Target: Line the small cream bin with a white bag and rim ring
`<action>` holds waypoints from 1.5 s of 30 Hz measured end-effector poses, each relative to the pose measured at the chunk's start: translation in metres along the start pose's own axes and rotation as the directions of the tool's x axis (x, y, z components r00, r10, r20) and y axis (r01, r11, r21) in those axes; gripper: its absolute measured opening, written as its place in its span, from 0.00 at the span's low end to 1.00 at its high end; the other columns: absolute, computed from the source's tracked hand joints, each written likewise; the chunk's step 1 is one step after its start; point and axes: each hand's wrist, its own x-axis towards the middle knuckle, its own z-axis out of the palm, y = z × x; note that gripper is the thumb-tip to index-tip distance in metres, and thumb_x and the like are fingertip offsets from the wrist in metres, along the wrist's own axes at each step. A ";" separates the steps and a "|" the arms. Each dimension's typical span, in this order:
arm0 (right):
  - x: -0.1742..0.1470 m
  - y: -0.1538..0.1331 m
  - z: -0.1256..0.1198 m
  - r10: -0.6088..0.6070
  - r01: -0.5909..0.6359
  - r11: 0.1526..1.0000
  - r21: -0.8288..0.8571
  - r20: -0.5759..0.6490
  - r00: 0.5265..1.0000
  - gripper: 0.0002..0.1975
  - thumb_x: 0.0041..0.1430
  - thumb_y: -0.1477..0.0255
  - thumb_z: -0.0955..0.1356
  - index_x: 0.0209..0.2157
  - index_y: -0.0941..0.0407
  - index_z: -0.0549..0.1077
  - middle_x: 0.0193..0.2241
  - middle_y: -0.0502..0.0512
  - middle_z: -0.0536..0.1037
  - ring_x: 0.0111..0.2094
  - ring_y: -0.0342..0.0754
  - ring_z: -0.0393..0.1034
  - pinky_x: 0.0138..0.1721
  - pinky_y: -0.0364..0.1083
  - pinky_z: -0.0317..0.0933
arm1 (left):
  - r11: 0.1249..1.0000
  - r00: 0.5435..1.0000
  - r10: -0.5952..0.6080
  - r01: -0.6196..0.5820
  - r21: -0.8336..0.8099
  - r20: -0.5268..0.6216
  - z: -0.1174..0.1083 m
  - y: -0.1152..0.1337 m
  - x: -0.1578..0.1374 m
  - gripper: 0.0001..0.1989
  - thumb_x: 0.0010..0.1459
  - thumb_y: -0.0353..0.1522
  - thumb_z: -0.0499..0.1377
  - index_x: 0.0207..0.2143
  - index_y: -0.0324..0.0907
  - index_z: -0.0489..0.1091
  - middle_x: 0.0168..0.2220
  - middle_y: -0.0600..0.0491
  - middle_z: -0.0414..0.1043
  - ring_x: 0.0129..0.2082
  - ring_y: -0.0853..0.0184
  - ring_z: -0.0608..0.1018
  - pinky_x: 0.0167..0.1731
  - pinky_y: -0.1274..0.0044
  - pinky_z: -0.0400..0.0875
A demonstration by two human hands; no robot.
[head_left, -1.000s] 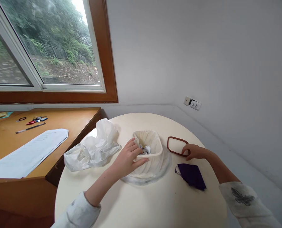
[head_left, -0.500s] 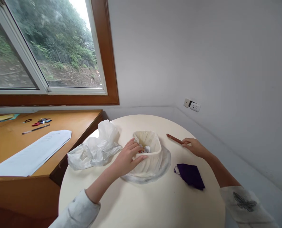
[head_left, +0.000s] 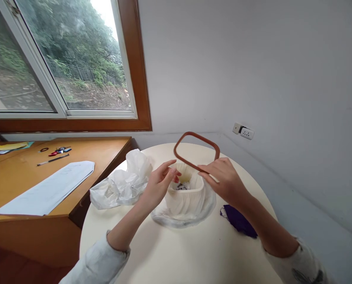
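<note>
A brown rounded-square ring (head_left: pixel 198 136), like a bin rim, is held tilted above the trash bin by my right hand (head_left: pixel 223 179), thumb and fingers pinching its near side. Below it stands the small cream bin (head_left: pixel 184 203), lined with a thin white plastic bag whose skirt spreads on the table around its base. Crumpled scraps (head_left: pixel 183 185) lie inside. My left hand (head_left: pixel 161 181) hovers at the bin's left rim, fingers apart and curved, holding nothing. Under my right forearm, partly covered, lies a dark purple drawstring pouch (head_left: pixel 238 221).
A crumpled white plastic bag (head_left: pixel 124 183) lies on the left of the round cream table (head_left: pixel 170 256). The wooden desk (head_left: pixel 111 146) at left bears paper sheets (head_left: pixel 51 187), a pen (head_left: pixel 53 159) and small items. A wall socket (head_left: pixel 247 133) is at right.
My right hand has lifted the brown ring off the table's right side and brought it left over the bin. My left hand has come off the bin's rim.
</note>
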 end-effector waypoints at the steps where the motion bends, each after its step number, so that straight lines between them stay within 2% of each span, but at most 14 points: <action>1: 0.002 -0.006 0.004 -0.037 0.037 0.999 -0.027 0.013 0.999 0.07 0.59 0.74 0.62 0.36 0.56 0.72 0.25 0.52 0.74 0.29 0.45 0.66 0.37 0.48 0.55 | 0.998 0.999 -0.025 0.026 -0.060 0.020 0.002 0.003 0.001 0.21 0.58 0.43 0.51 0.48 0.40 0.61 0.32 0.50 0.72 0.29 0.68 0.74 0.35 0.71 0.70; 4: 0.003 -0.017 0.017 -0.106 0.108 0.992 -0.072 0.027 0.994 0.09 0.60 0.74 0.61 0.37 0.57 0.72 0.23 0.52 0.73 0.27 0.44 0.63 0.36 0.48 0.53 | 0.976 0.998 -0.050 0.056 -0.211 0.034 0.005 0.010 0.002 0.18 0.56 0.42 0.53 0.43 0.40 0.61 0.31 0.51 0.72 0.27 0.69 0.74 0.31 0.73 0.71; 7: 0.003 -0.022 0.024 -0.153 0.155 0.984 -0.092 0.032 0.988 0.10 0.60 0.74 0.61 0.41 0.58 0.70 0.22 0.51 0.72 0.27 0.44 0.61 0.35 0.48 0.53 | 0.958 0.999 -0.049 0.051 -0.283 0.017 0.004 0.011 0.002 0.13 0.56 0.40 0.54 0.37 0.40 0.62 0.29 0.52 0.71 0.28 0.70 0.74 0.32 0.74 0.72; 11: 0.001 -0.023 0.025 -0.211 0.218 0.974 -0.069 0.090 0.973 0.13 0.61 0.75 0.60 0.46 0.57 0.67 0.26 0.52 0.74 0.28 0.45 0.63 0.37 0.48 0.53 | 0.954 0.998 -0.050 0.057 -0.293 0.031 -0.004 0.011 0.004 0.10 0.57 0.38 0.53 0.34 0.40 0.62 0.31 0.51 0.72 0.31 0.69 0.75 0.35 0.73 0.71; 18: -0.004 -0.017 0.018 -0.236 0.236 0.972 0.012 0.141 0.962 0.10 0.59 0.77 0.61 0.42 0.55 0.68 0.30 0.52 0.76 0.33 0.44 0.66 0.40 0.48 0.52 | 0.970 0.995 -0.087 0.097 -0.222 0.055 -0.018 0.008 0.010 0.12 0.56 0.38 0.54 0.39 0.39 0.63 0.27 0.53 0.72 0.24 0.71 0.73 0.29 0.75 0.69; 23: -0.009 -0.009 0.010 -0.178 0.175 0.984 0.035 0.094 0.980 0.07 0.59 0.76 0.62 0.39 0.55 0.69 0.32 0.51 0.77 0.37 0.44 0.69 0.44 0.49 0.50 | 0.971 0.986 -0.156 0.163 -0.173 0.051 -0.025 0.006 0.014 0.19 0.55 0.38 0.54 0.47 0.39 0.62 0.24 0.54 0.69 0.22 0.71 0.70 0.24 0.78 0.65; 28: -0.015 -0.008 0.010 -0.075 0.066 0.991 0.118 0.072 0.995 0.03 0.56 0.70 0.66 0.31 0.54 0.69 0.22 0.48 0.74 0.41 0.47 0.68 0.48 0.53 0.47 | 0.978 0.985 -0.165 0.171 -0.119 0.060 -0.026 0.001 0.017 0.27 0.54 0.38 0.54 0.56 0.40 0.54 0.23 0.55 0.69 0.23 0.70 0.69 0.22 0.79 0.62; 31: -0.019 -0.010 0.014 -0.027 0.010 0.983 0.182 0.090 0.996 0.05 0.55 0.68 0.66 0.27 0.54 0.69 0.21 0.47 0.72 0.40 0.48 0.68 0.51 0.56 0.46 | 0.989 0.989 -0.142 0.144 -0.045 0.045 -0.025 -0.004 0.019 0.26 0.55 0.38 0.53 0.55 0.40 0.56 0.23 0.55 0.69 0.22 0.71 0.68 0.23 0.79 0.61; 34: -0.024 -0.011 0.021 0.019 -0.044 0.968 0.245 0.104 0.994 0.04 0.55 0.68 0.66 0.29 0.53 0.69 0.23 0.48 0.72 0.41 0.48 0.68 0.55 0.60 0.44 | 0.992 0.994 -0.106 0.104 0.068 0.034 -0.024 -0.010 0.021 0.23 0.56 0.37 0.51 0.54 0.41 0.59 0.24 0.55 0.69 0.22 0.72 0.66 0.25 0.78 0.62; 39: -0.033 -0.014 0.034 0.084 -0.120 0.929 0.351 0.115 0.990 0.01 0.56 0.71 0.65 0.31 0.54 0.68 0.30 0.52 0.73 0.44 0.49 0.67 0.56 0.59 0.48 | 0.962 0.997 -0.069 0.075 0.261 -0.030 -0.023 -0.020 0.027 0.19 0.55 0.37 0.51 0.49 0.42 0.65 0.35 0.50 0.70 0.33 0.66 0.71 0.33 0.74 0.66; 42: -0.037 -0.016 0.040 0.106 -0.140 0.920 0.365 0.113 0.988 0.01 0.56 0.72 0.65 0.31 0.54 0.67 0.37 0.55 0.72 0.49 0.50 0.64 0.57 0.61 0.46 | 0.952 0.995 -0.080 0.095 0.292 -0.062 -0.022 -0.028 0.029 0.18 0.56 0.37 0.49 0.48 0.43 0.65 0.45 0.48 0.67 0.42 0.63 0.70 0.41 0.71 0.66; 45: -0.040 -0.017 0.044 0.115 -0.150 0.921 0.358 0.116 0.987 0.01 0.57 0.72 0.64 0.32 0.55 0.66 0.42 0.57 0.71 0.52 0.52 0.62 0.58 0.61 0.45 | 0.953 0.995 -0.090 0.102 0.284 -0.052 -0.021 -0.034 0.029 0.19 0.57 0.37 0.48 0.49 0.44 0.64 0.50 0.49 0.65 0.49 0.62 0.67 0.47 0.70 0.63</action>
